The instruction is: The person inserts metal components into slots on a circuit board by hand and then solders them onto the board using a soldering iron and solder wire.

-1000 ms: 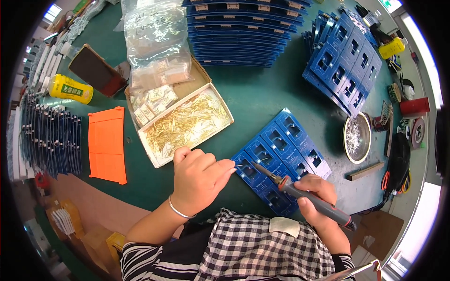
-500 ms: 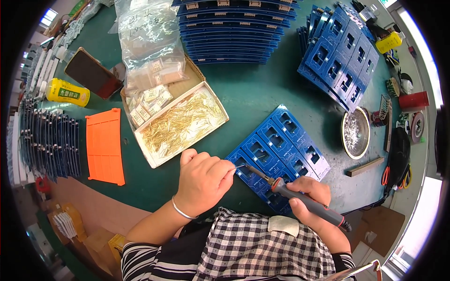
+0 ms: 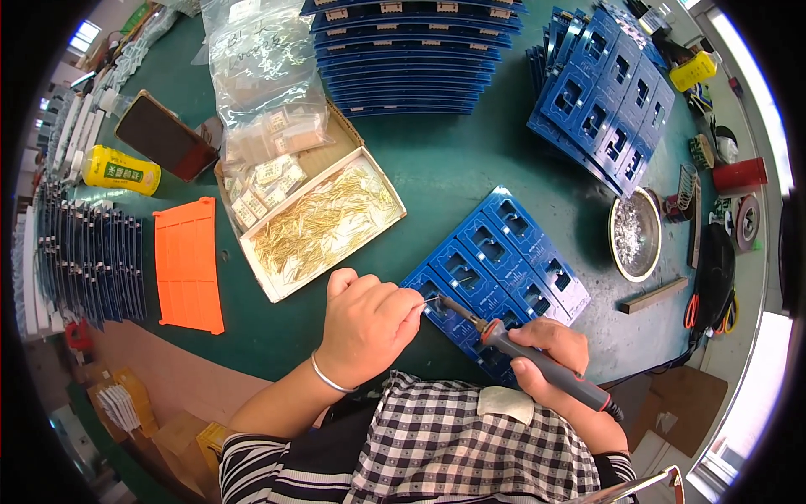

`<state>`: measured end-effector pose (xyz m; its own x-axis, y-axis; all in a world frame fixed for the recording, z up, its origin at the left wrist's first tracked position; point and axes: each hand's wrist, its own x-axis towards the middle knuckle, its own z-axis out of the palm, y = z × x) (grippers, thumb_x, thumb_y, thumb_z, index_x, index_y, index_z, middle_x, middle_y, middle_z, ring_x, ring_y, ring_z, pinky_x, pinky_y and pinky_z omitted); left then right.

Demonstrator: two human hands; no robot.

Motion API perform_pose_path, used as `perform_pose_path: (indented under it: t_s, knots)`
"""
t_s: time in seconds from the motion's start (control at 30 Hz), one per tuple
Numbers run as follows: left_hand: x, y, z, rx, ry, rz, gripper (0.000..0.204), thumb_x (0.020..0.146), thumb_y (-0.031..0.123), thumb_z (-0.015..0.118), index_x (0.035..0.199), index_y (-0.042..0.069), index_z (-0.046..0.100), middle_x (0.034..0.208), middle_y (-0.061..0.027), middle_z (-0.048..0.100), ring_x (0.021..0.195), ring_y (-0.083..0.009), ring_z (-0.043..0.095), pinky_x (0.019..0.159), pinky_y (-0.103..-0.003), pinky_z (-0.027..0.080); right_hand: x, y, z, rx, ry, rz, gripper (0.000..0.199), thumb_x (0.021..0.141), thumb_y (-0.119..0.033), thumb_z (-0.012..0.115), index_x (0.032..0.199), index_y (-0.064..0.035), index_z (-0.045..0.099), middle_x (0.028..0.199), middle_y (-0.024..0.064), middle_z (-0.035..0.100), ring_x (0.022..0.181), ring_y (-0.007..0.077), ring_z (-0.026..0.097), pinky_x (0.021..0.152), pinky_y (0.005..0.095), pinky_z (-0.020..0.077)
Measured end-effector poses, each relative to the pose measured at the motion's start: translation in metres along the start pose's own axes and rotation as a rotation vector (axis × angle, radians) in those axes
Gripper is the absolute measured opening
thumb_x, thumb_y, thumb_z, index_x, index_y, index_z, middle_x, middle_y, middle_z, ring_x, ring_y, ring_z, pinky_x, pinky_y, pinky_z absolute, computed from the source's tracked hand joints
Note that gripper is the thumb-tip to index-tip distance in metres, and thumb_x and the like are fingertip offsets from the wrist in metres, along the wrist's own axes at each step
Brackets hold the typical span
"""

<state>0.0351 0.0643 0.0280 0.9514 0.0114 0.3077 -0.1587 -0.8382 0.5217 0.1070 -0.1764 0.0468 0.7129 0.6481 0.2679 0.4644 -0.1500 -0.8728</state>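
Observation:
A blue panel of circuit boards (image 3: 504,260) lies on the green table in front of me. My right hand (image 3: 558,357) grips a soldering iron (image 3: 537,363) with a grey handle and red collar; its tip touches the panel's near left corner. My left hand (image 3: 365,323) is closed, pinching a thin solder wire (image 3: 438,296) whose end meets the iron's tip. A cardboard box of brass pins (image 3: 323,223) sits just beyond my left hand.
Stacks of blue panels lie at the top (image 3: 411,50), top right (image 3: 609,92) and left edge (image 3: 84,260). An orange plastic tray (image 3: 187,265), a yellow bottle (image 3: 122,170), a phone (image 3: 164,134), a plastic bag of parts (image 3: 260,76) and a metal bowl (image 3: 635,235) surround the work area.
The view has shifted slightly. Both hands stay at the panel's near corner, with the iron's tip and wire moved a little along the board edge.

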Motion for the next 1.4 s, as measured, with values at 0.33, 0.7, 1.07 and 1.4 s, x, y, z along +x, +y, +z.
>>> perform_pose_path:
  t_s: [0.33,0.7,1.07,1.4]
  knots:
    - [0.001,-0.004,-0.004,0.071,0.021,0.030,0.013,0.072,0.009,0.073,0.079,0.014,0.064,0.061,0.0016,0.051,0.059,-0.0179,0.048,0.070,-0.035,0.031,0.004,-0.001,-0.002,-0.020,-0.012,-0.027,0.026,0.075,-0.018,0.073,0.090,0.0013,0.063,0.072,0.0128,0.065,0.060,0.0246,0.064,0.054,0.0313,0.0500]
    - [0.034,-0.005,-0.002,0.000,0.045,0.066,0.014,0.073,0.008,0.068,0.081,0.014,0.059,0.064,0.0020,0.051,0.063,-0.0175,0.049,0.073,-0.034,0.033,0.016,-0.009,-0.039,-0.021,0.043,0.127,0.025,0.075,-0.019,0.072,0.090,0.0002,0.064,0.075,0.0130,0.066,0.063,0.0261,0.064,0.058,0.0335,0.0505]
    - [0.043,-0.004,0.010,0.029,-0.024,0.119,0.017,0.070,0.004,0.069,0.077,0.012,0.057,0.063,0.0005,0.055,0.059,-0.0191,0.050,0.071,-0.035,0.033,0.019,0.004,-0.030,-0.029,0.004,0.080,0.026,0.075,-0.018,0.073,0.093,-0.0001,0.065,0.075,0.0128,0.067,0.064,0.0253,0.065,0.058,0.0327,0.0509]
    - [0.044,-0.005,0.017,0.028,-0.085,0.147,0.015,0.071,0.006,0.070,0.080,0.012,0.059,0.065,0.0011,0.056,0.060,-0.0182,0.050,0.072,-0.035,0.033,0.018,0.005,-0.027,-0.038,0.013,0.060,0.026,0.075,-0.017,0.073,0.093,-0.0002,0.065,0.075,0.0124,0.067,0.063,0.0246,0.065,0.058,0.0318,0.0509]
